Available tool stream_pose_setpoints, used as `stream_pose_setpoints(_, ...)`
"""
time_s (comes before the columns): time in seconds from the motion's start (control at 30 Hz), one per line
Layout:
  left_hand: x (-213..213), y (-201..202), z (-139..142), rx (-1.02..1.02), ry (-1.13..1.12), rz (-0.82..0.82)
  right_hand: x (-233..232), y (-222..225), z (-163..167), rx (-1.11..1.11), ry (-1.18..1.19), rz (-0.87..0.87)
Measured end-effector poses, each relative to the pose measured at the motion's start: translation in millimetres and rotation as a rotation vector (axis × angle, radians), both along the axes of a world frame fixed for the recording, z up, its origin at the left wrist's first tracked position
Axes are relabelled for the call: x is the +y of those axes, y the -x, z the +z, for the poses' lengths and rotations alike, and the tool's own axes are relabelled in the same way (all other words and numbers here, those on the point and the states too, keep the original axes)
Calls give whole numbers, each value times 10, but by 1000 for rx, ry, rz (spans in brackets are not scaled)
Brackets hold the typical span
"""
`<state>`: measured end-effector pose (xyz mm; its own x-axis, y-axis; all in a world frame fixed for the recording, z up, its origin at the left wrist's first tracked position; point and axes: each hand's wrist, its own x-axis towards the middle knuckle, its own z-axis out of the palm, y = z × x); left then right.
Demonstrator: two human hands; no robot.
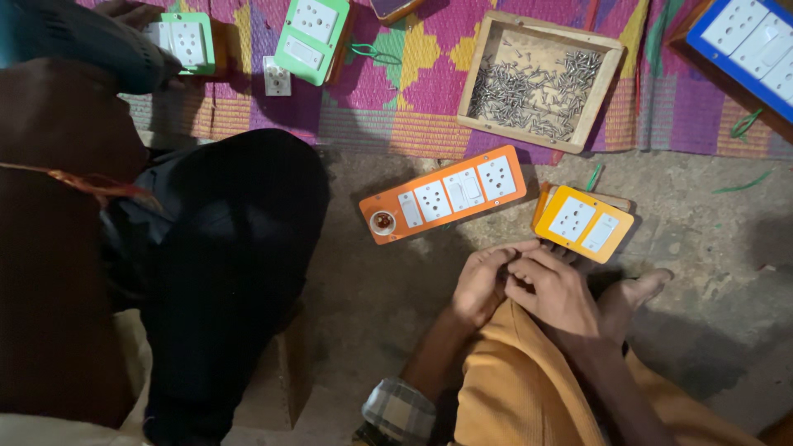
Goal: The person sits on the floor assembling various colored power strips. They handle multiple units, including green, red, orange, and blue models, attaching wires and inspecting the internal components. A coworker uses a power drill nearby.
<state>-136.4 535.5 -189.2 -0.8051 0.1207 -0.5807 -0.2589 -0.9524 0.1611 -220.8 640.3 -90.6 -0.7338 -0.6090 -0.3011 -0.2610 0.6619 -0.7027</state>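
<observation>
While a co-worker (206, 248) in dark trousers and a brown top fills the left of the frame, that person's hand (124, 12) reaches to the upper left corner, onto a green switch board (192, 41). Across the top runs a woven mat (396, 99) in pink, purple and yellow, with bare concrete floor (710, 272) below it. On the mat at upper centre right sits a shallow wooden tray (607, 70), its bottom strewn with loose metal screws (529, 87). A blue-edged switch board (756, 41) shows in the upper right corner.

At centre, on the floor, lies a long orange switch board (446, 196) with 2 sockets and several switches. Another green switch board (312, 37) lies at top centre left. Just right of the orange one rests a smaller yellow switch board (584, 223), tilted.

Directly below it, at lower centre, the left hand (477, 285) and right hand (555, 293) meet above a knee in orange cloth, fingertips touching each other, just short of the yellow board's lower edge. Each grip is curled inward; whether either clamps anything I cannot tell.
</observation>
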Motion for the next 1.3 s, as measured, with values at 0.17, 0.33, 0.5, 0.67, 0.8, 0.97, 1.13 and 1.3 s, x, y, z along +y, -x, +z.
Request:
stream_pose_setpoints(0.17, -19, 31, 82, -44, 2, -8, 3, -14, -44, -54, -12, -145)
stream_pose_setpoints(0.33, -56, 121, 97, -220, 132, -32, 157, -22, -132, -111, -57, -339)
stream_pose_setpoints(0.5, 18, 124, -147, -232, 243, 114, 474, 59, -304, -277, 271, -560)
stream_pose_setpoints(0.67, 91, 71, -340, 14, 41, 322, 705, 146, -375, -203, 244, -650)
stream_pose_setpoints(0.8, 94, 166, -268, -204, 405, 158, 728, 192, -338, -276, 299, -833)
stream_pose_setpoints(0.97, 30, 338, -41, -184, 861, 60, 728, 267, -381, -22, 332, -812)
stream_pose_setpoints(1.13, -14, 423, 120, -3, 1241, -276, 821, 335, -608, 39, 334, -788)
stream_pose_setpoints(1.3, 22, 550, 224, 165, 1376, -335, 849, 298, -866, -42, 238, -889)
